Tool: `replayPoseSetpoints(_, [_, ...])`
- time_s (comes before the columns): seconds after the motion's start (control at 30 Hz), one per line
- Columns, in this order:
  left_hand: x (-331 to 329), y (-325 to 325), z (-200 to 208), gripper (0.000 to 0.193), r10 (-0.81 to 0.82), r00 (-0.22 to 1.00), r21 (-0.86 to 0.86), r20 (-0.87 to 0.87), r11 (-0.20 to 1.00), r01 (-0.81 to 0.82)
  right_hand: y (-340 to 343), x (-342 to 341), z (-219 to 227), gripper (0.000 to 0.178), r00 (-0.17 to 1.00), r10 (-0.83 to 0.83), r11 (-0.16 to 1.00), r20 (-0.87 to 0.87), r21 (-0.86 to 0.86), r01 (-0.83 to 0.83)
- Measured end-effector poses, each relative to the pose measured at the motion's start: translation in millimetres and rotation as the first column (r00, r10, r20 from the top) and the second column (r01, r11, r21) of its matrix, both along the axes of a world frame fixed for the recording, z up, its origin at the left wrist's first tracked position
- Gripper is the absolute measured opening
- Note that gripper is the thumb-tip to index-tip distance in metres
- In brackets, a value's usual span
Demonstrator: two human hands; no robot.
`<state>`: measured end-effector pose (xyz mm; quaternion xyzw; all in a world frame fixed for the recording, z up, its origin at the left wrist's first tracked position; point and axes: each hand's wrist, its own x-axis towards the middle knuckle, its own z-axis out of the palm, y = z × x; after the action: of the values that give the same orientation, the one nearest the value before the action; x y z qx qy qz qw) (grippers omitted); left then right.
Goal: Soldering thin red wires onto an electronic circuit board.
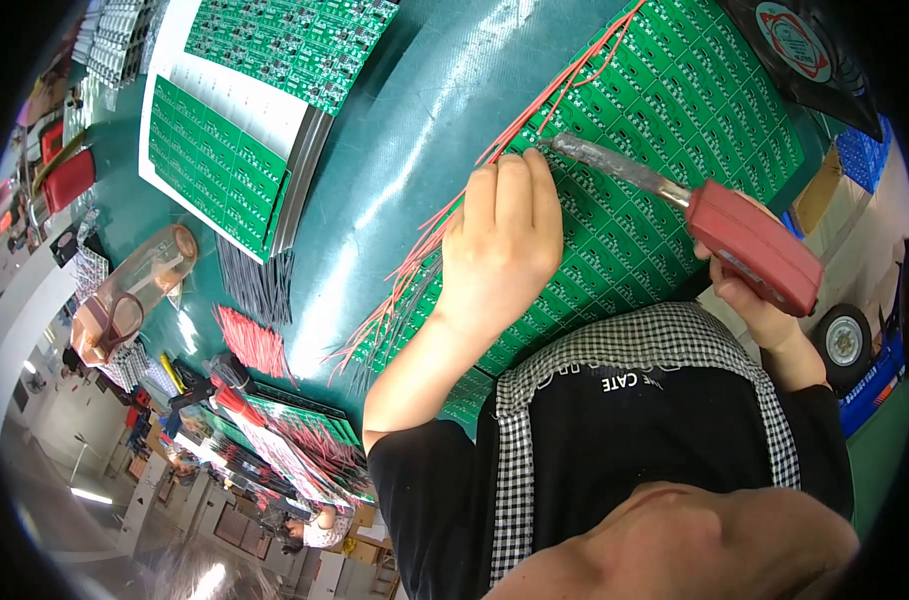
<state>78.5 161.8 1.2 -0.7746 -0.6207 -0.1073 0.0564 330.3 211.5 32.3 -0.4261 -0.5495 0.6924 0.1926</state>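
- Left hand point(504, 230): fingers side by side, bent down at the red wires point(421, 255); thumb hidden, so whether they pinch cannot be told.
- Right hand point(749, 290): fingers clamped on the red-bodied soldering iron point(754, 245), its tip just beside the left fingertips.
- Green circuit-board panel point(714, 130): beneath both the iron's tip and the left hand; red wires lie along its left edge.
- Black wire bundle point(257, 280) and red wire bundle point(254, 345): left, on the dark green work surface point(399, 110).
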Motion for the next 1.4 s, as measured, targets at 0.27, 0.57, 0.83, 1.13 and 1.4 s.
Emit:
replayPoseSetpoints(0.27, [1.4, 4.2, 2.3, 0.027, -0.001, 1.0, 0.008, 0.006, 1.0, 0.001, -0.9, 6.4, 3.0, 0.046, 0.993, -0.068, 0.997, -0.097, -0.033, 0.065])
replayPoseSetpoints(0.57, [4.1, 18.8, -0.3, 0.024, -0.09, 0.996, 0.103, 0.023, 0.991, 0.087, 6.1, 8.6, 2.5, 0.04, 0.987, -0.105, 0.995, -0.12, -0.014, 0.104])
replayPoseSetpoints(0.83, [6.9, 22.4, -2.8, 0.026, -0.074, 0.997, 0.096, 0.018, 0.993, 0.072, 5.6, 15.8, 1.1, 0.038, 0.996, -0.057, 0.997, -0.066, -0.056, 0.053])
replayPoseSetpoints(1.13, [7.6, 23.4, -2.1, 0.024, -0.061, 0.998, 0.059, -0.021, 0.996, 0.062, 6.6, 13.7, 2.6, 0.056, 0.999, -0.036, 0.999, 0.029, 0.023, 0.035])
replayPoseSetpoints(1.4, [8.9, 23.3, -1.3, 0.023, -0.046, 0.998, 0.056, -0.042, 0.997, 0.049, 8.4, 12.3, -0.4, 0.055, 0.997, -0.014, 0.998, -0.071, 0.055, 0.018])
